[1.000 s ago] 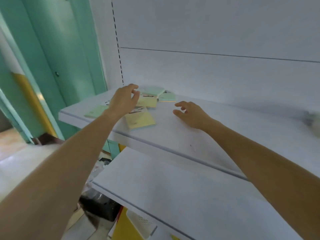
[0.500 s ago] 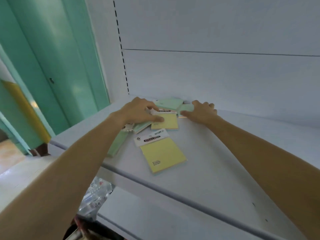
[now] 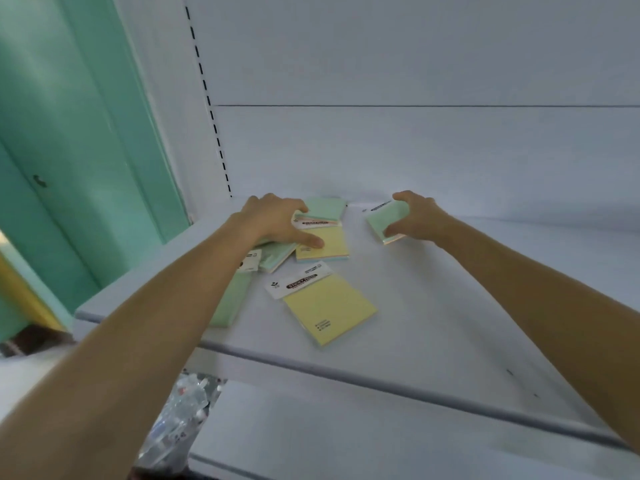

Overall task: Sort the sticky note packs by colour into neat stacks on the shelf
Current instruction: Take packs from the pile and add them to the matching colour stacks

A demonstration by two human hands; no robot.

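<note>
Several sticky note packs lie jumbled at the back left of the white shelf point(image 3: 450, 323). My right hand point(image 3: 417, 216) grips a green pack point(image 3: 386, 220), lifted slightly and apart from the pile. My left hand point(image 3: 277, 220) presses flat on a yellow pack point(image 3: 329, 245) with its thumb on the yellow sheet. Behind it sits another green pack point(image 3: 327, 207). A loose yellow pack point(image 3: 325, 308) lies nearer the front. Two more green packs, one point(image 3: 275, 254) by my wrist and one point(image 3: 228, 303) under my left forearm, are partly hidden.
The shelf's white back panel rises right behind the packs, with a slotted upright point(image 3: 211, 109) at the left. A lower white shelf point(image 3: 346, 441) juts out below. A teal door point(image 3: 69, 150) stands left, and clear plastic bags point(image 3: 180, 417) lie below.
My right hand has closed on a green pack and drawn it to the right, away from the pile. My left hand stays on the yellow pack. The camera has moved closer.
</note>
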